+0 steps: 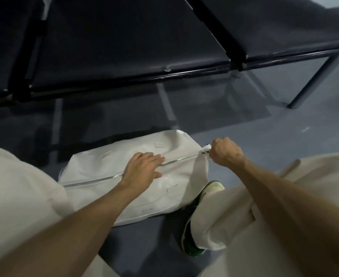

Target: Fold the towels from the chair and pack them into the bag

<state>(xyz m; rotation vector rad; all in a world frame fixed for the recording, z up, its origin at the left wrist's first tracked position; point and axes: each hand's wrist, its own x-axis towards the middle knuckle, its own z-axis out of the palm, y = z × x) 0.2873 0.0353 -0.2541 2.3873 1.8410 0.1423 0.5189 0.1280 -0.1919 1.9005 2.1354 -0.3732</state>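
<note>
bag (144,198) lies on floor (264,126), frame centre, below chair (124,47). left hand (142,168), fingers spread flat, pins fabric as anchor; right hand (224,150) pinches zipper pull (206,149) at bag's frame-right end. towels not visible, prob. inside.

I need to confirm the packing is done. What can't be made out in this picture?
Head view, bag: its white fabric hides whatever is inside.
The zipper pull: mostly covered by the right hand gripping it.
Middle of the zipper: under the left hand resting on the bag.
The chairs: cut off by the top and side edges.
The print on the bag: too small and blurred.
</note>
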